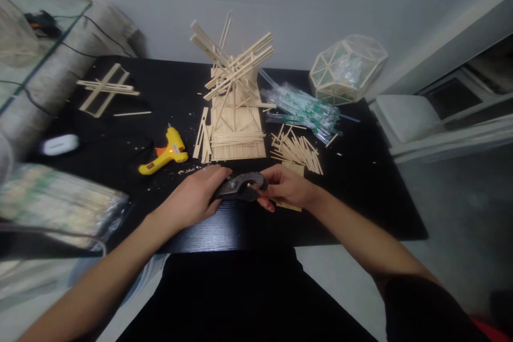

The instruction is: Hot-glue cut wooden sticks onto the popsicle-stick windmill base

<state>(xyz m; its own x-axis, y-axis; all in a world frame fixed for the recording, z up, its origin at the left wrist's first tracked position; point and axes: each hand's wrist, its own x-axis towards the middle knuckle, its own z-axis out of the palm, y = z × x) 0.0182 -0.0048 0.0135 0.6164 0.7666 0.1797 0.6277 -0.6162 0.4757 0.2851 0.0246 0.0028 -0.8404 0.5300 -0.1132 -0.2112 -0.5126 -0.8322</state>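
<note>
My left hand (196,195) is closed round the handles of dark metal cutters (240,187) at the near middle of the black table (360,192). My right hand (286,188) is pinched at the cutter's jaws, holding a thin wooden stick (251,186) there. Just behind the hands stands a windmill model (236,101) built of wooden sticks, with a loose pile of cut sticks (296,150) to its right. A small flat stick panel (289,206) lies under my right hand.
A yellow glue gun (166,154) lies left of the model. A stick frame (105,88) sits far left, packets of wrapped sticks (300,107) and a faceted stick dome (347,69) back right. A plastic bag of sticks (56,206) lies near left, beside a white object (60,144).
</note>
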